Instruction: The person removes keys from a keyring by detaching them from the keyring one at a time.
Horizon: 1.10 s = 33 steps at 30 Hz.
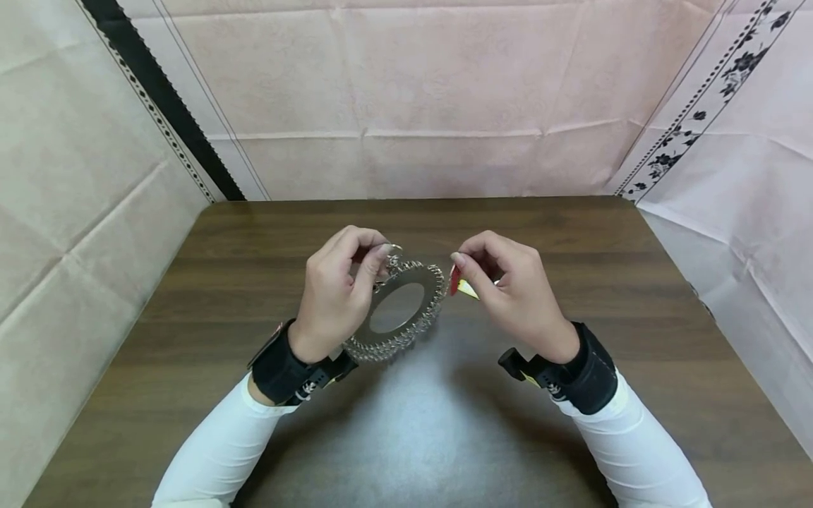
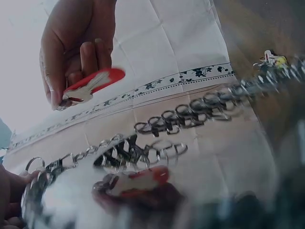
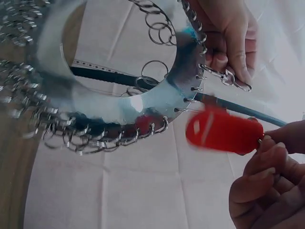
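My left hand [image 1: 336, 289] pinches a small metal clasp [image 3: 228, 78] at the edge of a flat metal ring [image 1: 414, 274]. Many small split rings [image 3: 164, 125] line the rim of that ring, which hangs tilted above the table. On the other side, my right hand [image 1: 514, 293] pinches a red key tag [image 3: 224, 131] at its small end loop. The tag's face has a white label in the left wrist view, and it is close to the metal ring's edge. A yellow item [image 1: 468, 288] shows just below the right hand; whether it lies on the table cannot be told.
Beneath both hands is a brown wooden table [image 1: 571, 233]. Pale cloth sheets [image 1: 444, 92] with printed borders hang behind it and at both sides. Each wrist wears a black strap [image 1: 593, 370] with a camera.
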{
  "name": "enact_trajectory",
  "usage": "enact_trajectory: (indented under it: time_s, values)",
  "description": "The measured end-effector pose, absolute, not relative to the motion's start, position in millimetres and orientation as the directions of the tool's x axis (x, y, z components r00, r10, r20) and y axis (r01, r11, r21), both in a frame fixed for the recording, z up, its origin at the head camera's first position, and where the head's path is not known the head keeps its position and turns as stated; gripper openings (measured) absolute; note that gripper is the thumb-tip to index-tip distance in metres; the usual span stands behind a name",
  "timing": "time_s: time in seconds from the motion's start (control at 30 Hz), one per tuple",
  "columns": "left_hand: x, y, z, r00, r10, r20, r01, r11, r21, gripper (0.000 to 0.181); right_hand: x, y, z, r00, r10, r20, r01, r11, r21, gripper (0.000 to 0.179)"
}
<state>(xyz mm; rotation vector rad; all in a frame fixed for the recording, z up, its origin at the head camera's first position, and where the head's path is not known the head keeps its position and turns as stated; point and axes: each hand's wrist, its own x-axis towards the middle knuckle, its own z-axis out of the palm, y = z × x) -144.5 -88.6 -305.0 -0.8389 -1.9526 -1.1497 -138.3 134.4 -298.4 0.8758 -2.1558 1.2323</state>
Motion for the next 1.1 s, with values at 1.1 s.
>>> enact_trajectory:
  time_s: [1.1]
  values:
    - [-147.6,-98.1,-300.3,-0.537,0.219,0.814,0.79,0.468,0.396,0.016,-166.2,147.3,-309.2,-0.749,-0.378,0.545,-0.655,0.551,-0.518,0.01]
